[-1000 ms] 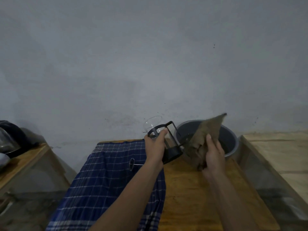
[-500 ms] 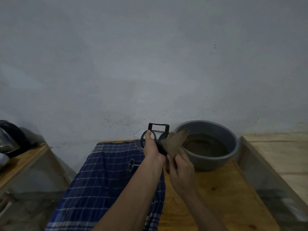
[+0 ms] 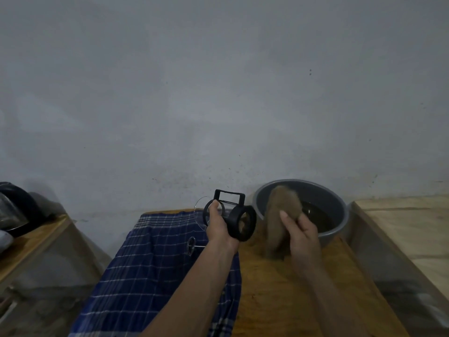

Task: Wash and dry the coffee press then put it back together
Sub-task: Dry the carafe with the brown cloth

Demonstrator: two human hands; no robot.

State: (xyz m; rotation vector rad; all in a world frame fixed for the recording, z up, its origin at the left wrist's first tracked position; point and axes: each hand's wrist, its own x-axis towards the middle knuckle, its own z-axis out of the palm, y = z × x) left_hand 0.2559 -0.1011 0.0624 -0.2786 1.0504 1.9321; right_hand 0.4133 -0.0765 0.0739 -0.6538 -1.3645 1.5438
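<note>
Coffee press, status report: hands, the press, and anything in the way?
Left hand grips coffee press, held sideways. Right hand holds brown cloth, blurred, apart from press. Plunger lies on checked cloth. Nothing blocking.

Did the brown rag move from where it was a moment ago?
Yes. The brown rag in the right hand moved rightward, away from the black-framed glass coffee press, and now hangs in front of the grey basin.

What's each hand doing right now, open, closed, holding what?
Left hand: closed on the coffee press carafe, held on its side above the checked cloth.
Right hand: closed on the brown rag, in front of the basin.
</note>
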